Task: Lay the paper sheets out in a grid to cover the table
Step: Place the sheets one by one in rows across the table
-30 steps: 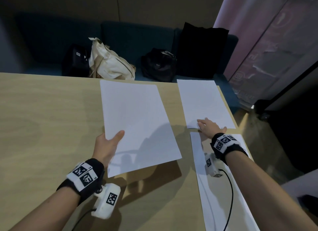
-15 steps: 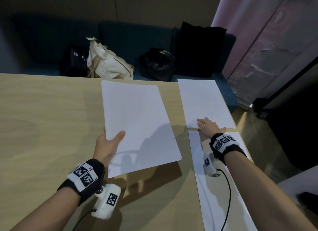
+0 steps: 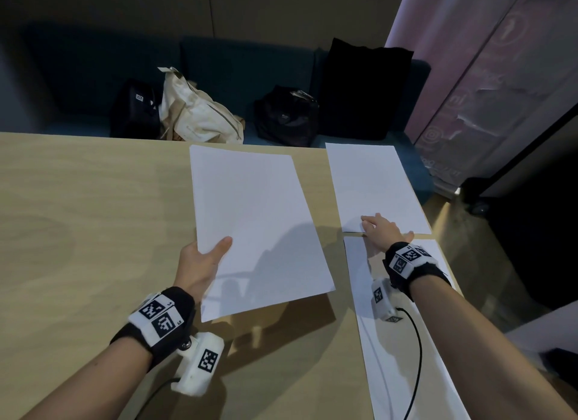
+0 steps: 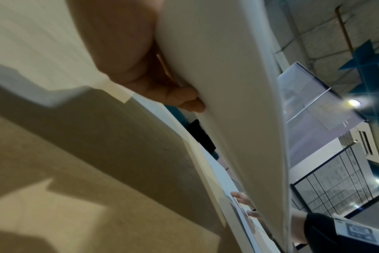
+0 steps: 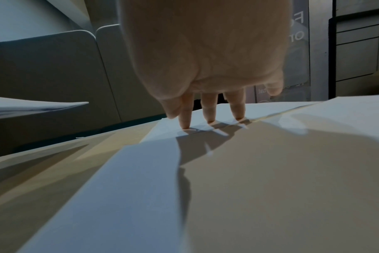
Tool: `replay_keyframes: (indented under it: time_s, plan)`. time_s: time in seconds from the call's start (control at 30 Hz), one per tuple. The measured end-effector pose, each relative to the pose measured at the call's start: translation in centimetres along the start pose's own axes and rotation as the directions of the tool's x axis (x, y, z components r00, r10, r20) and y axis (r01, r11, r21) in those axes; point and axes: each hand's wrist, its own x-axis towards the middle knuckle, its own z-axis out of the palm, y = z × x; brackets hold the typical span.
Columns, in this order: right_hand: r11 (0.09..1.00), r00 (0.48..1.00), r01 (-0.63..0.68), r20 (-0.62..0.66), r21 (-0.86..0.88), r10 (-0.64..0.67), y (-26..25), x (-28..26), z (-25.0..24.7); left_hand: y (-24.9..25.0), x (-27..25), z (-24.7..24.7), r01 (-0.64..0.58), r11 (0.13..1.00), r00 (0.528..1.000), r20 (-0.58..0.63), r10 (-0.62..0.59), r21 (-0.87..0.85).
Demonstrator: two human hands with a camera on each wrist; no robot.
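Observation:
My left hand (image 3: 205, 260) grips a stack of white paper sheets (image 3: 256, 225) by its left edge, thumb on top, and holds it above the wooden table (image 3: 78, 231). From the left wrist view the stack (image 4: 227, 85) is seen from below, with my fingers (image 4: 184, 99) curled under it. Two single sheets lie along the table's right side: a far sheet (image 3: 375, 185) and a near sheet (image 3: 394, 341). My right hand (image 3: 380, 230) presses straight fingertips (image 5: 210, 118) on the near edge of the far sheet (image 5: 260, 106), just past the near sheet (image 5: 227, 188).
Beyond the far table edge a dark sofa (image 3: 244, 75) holds a cream bag (image 3: 197, 112) and black bags (image 3: 287, 116). The table's right edge (image 3: 438, 231) runs close beside the laid sheets. Bare wood spreads to the left.
The view has shifted slightly. My right fingertips have stayed on the far sheet's near edge, and the left hand keeps the stack in about the same place.

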Motion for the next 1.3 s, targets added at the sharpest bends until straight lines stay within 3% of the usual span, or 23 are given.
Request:
replay_keyframes:
  time_s: [0.27,0.47,0.6,0.73,0.83,1.0,1.13,1.3]
  plan:
    - [0.998,0.999,0.034,-0.036,0.043,-0.032,0.1,-0.5,-0.1,0.3,0.2,0.3,0.003,1.000,1.000,0.001,-0.003,0.011]
    - [0.970,0.977,0.176,-0.148,0.167,-0.151,-2.1,-2.4,-1.1,0.6,0.3,0.5,-0.034,0.998,0.999,0.019,0.033,0.051]
    - [0.844,0.955,0.265,-0.004,0.466,-0.297,-5.0,-5.3,-1.8,1.1,0.3,0.5,-0.042,0.998,0.998,0.043,0.040,0.038]
    - [0.822,0.931,0.286,0.059,0.492,-0.360,-7.1,-8.1,-1.3,1.7,0.2,0.0,-0.034,0.999,0.998,0.053,0.034,0.011]
    - [0.802,0.947,0.308,-0.084,0.511,-0.310,-8.1,-9.6,-0.4,2.0,-0.2,-1.0,-0.052,0.999,0.997,0.054,0.052,-0.010]
    - [0.719,0.950,0.274,-0.295,0.639,-0.100,-9.6,-12.9,1.1,2.3,-1.0,-3.2,-0.074,0.996,0.995,0.070,0.077,-0.043]
    - [0.679,0.937,0.266,-0.348,0.684,-0.017,-10.4,-15.7,2.4,2.3,-1.7,-5.6,-0.078,0.996,0.992,0.091,0.082,-0.049]
    - [0.673,0.917,0.302,-0.398,0.675,-0.012,-11.3,-18.9,5.1,1.9,-2.5,-9.2,-0.077,0.995,0.987,0.134,0.084,-0.057]
